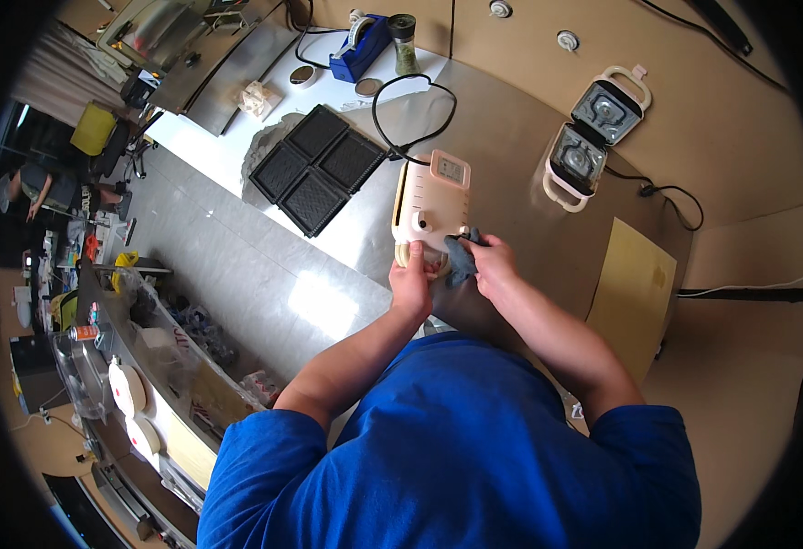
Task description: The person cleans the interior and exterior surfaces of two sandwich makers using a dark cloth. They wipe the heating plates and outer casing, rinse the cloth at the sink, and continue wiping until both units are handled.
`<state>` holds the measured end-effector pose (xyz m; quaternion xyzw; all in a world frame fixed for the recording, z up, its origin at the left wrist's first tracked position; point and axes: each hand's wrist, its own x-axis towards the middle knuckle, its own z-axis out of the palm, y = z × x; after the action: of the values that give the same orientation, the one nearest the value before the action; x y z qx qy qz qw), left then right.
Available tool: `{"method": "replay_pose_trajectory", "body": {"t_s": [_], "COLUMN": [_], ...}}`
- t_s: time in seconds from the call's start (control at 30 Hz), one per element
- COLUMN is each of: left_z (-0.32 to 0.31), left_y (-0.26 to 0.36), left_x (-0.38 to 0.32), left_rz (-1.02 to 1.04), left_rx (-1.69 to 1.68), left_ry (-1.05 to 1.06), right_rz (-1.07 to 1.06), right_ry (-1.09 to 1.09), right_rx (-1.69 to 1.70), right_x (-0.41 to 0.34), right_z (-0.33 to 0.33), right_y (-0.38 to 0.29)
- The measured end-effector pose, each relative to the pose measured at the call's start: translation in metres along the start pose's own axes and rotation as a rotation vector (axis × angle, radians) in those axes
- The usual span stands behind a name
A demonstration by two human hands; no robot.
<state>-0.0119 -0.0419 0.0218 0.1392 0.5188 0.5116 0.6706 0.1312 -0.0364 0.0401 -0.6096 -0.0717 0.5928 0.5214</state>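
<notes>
Just in front of me a closed pale pink sandwich maker (434, 195) is tilted up on its edge over the metal tabletop. My left hand (411, 278) grips its cream handle (402, 255), thumb on top. A grey-blue cloth (459, 261) is bunched in my right hand (492, 263) and touches the appliance's near right corner. From its far end a black cord (453, 113) loops over the table. Left of it lie several black grid-patterned cooking plates (319, 168), set side by side.
A second sandwich maker (583, 154) lies unfolded at right, heating elements showing. Yellow board (634, 291) lies at the right edge. Farther back are a blue tape dispenser (360, 51) and a grinder jar (405, 48). A person (44, 185) is at far left, beyond the floor.
</notes>
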Motion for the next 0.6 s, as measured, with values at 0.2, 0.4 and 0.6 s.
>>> {"method": "replay_pose_trajectory", "body": {"t_s": [0.2, 0.4, 0.6], "left_z": [-0.002, -0.002, -0.002], "left_y": [0.006, 0.011, 0.017], "left_x": [0.009, 0.006, 0.011], "left_rz": [-0.052, -0.072, -0.1], "left_rx": [0.024, -0.018, -0.118], "left_ry": [-0.004, -0.03, -0.035], "right_rz": [-0.481, -1.081, -1.384], "right_ry": [-0.055, -0.327, -0.436], "right_rx": [-0.474, -0.829, -1.136], "right_x": [-0.006, -0.029, -0.021], "right_z": [0.002, 0.025, 0.026], "right_y": [-0.022, -0.031, -0.029]}}
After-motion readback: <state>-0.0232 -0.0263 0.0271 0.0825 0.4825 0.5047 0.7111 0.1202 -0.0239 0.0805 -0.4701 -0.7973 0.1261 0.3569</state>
